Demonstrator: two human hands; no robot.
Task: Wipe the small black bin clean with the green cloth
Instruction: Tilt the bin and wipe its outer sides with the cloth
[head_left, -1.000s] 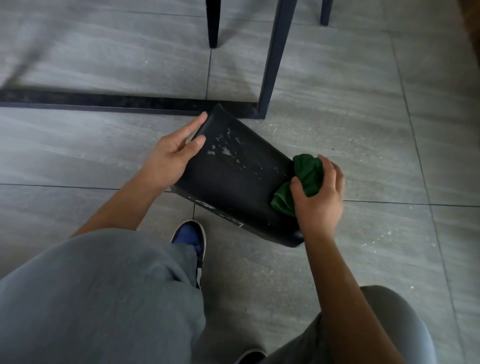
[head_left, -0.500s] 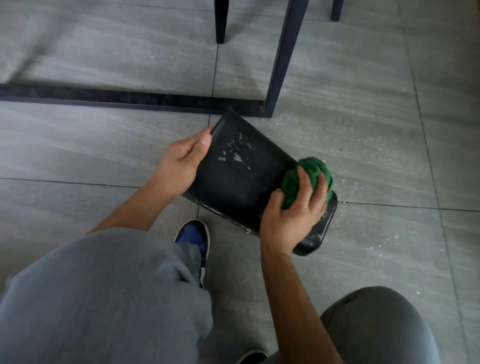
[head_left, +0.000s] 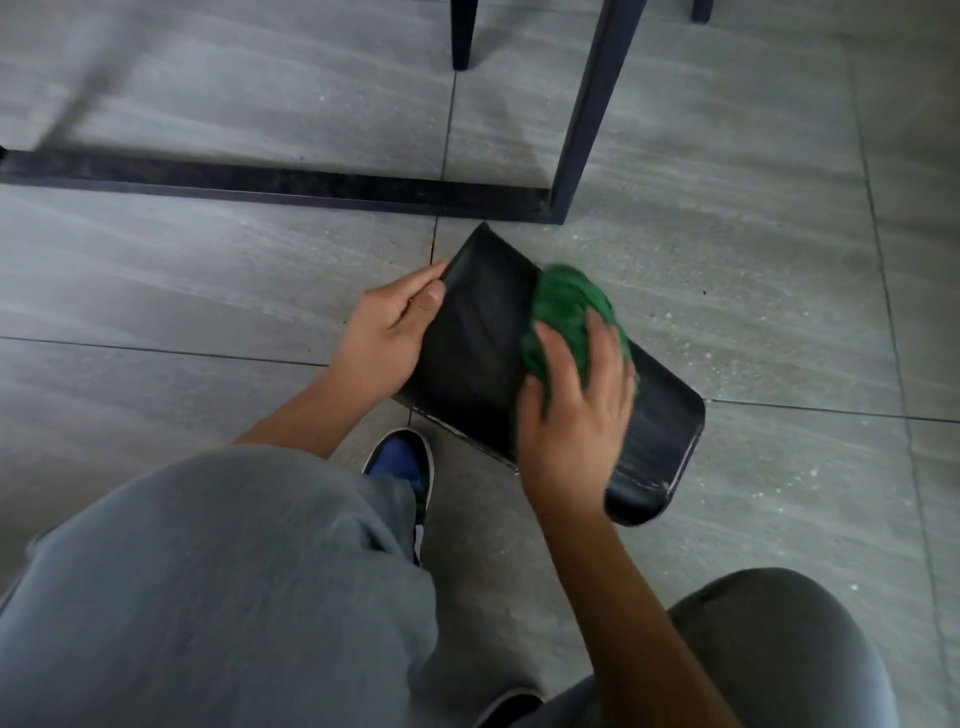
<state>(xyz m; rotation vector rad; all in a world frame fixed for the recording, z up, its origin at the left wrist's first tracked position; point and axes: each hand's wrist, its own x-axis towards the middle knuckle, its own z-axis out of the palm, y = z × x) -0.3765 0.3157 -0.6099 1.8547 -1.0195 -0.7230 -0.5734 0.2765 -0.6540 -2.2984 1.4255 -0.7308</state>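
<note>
The small black bin (head_left: 478, 353) lies tilted on its side above the grey tiled floor, its base end toward the upper left and its rim toward the lower right. My left hand (head_left: 387, 332) grips the base end, thumb on the upper face. A bunched green cloth (head_left: 563, 312) sits on the bin's upper face. My right hand (head_left: 576, 415) holds the cloth and presses it against the bin, fingers spread over it. The white specks seen before on the face are no longer visible.
A black metal table frame (head_left: 291, 187) runs along the floor just beyond the bin, with an upright leg (head_left: 592, 104) behind it. A chair leg (head_left: 462, 36) stands farther back. My knees in grey trousers and a blue shoe (head_left: 400, 462) lie below the bin.
My right hand has slid the green cloth from the bin's rim end up across its face toward the base. The white specks on the face have gone. The left hand kept its hold.
</note>
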